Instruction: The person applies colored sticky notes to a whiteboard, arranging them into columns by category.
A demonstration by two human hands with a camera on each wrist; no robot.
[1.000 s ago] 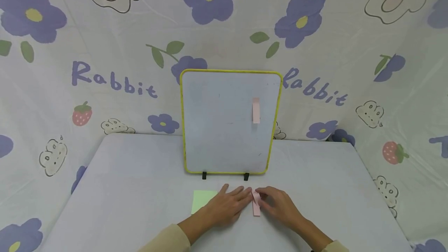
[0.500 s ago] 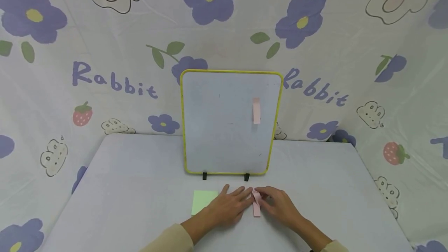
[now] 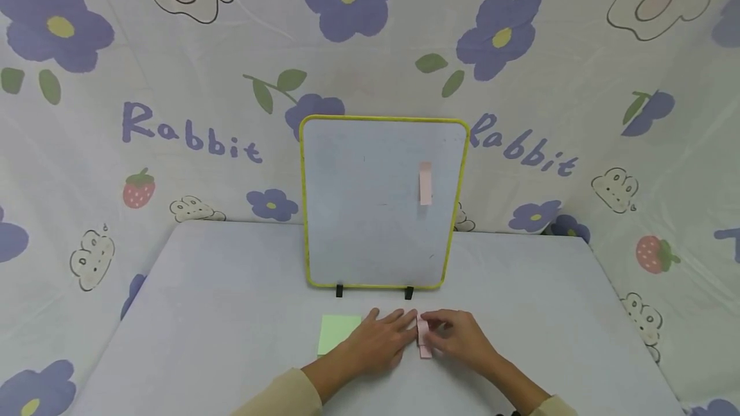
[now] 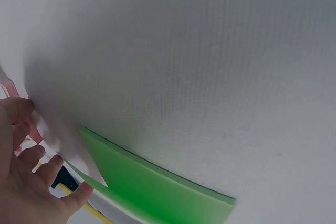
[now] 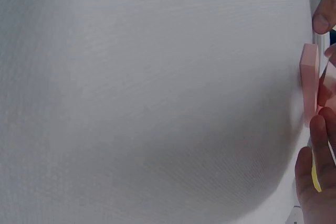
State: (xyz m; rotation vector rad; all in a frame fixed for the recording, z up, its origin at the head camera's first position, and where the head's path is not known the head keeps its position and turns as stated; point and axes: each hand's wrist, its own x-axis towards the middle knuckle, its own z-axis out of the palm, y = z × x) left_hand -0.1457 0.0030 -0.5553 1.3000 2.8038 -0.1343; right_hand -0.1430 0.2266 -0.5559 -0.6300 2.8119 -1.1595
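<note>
A pad of narrow pink sticky notes (image 5: 310,74) lies on the table in front of the whiteboard. Its top sheet (image 3: 422,332) is lifted, with the pad's near end showing below it in the head view. My right hand (image 3: 462,338) pinches this pink sticky note between thumb and fingers. Spread out from the left, my left hand (image 3: 378,342) rests with its fingertips at the pad's left edge. Under and beside the left forearm lies a light green sticky note pad (image 3: 337,332), partly covered in the head view; the left wrist view shows the green pad (image 4: 152,182) close to the fingers.
A whiteboard (image 3: 370,223) with a yellow frame stands upright behind the hands on black feet (image 3: 409,293). One pink sticky note (image 3: 425,183) hangs on its right side. The white table (image 3: 231,294) meets a patterned cloth backdrop (image 3: 191,69) at the back and sides.
The pink top sheet looked bent and twisted over the pad; now it appears straighter, reaching down over most of it. The right fingers shifted slightly; the left hand stays in place.
</note>
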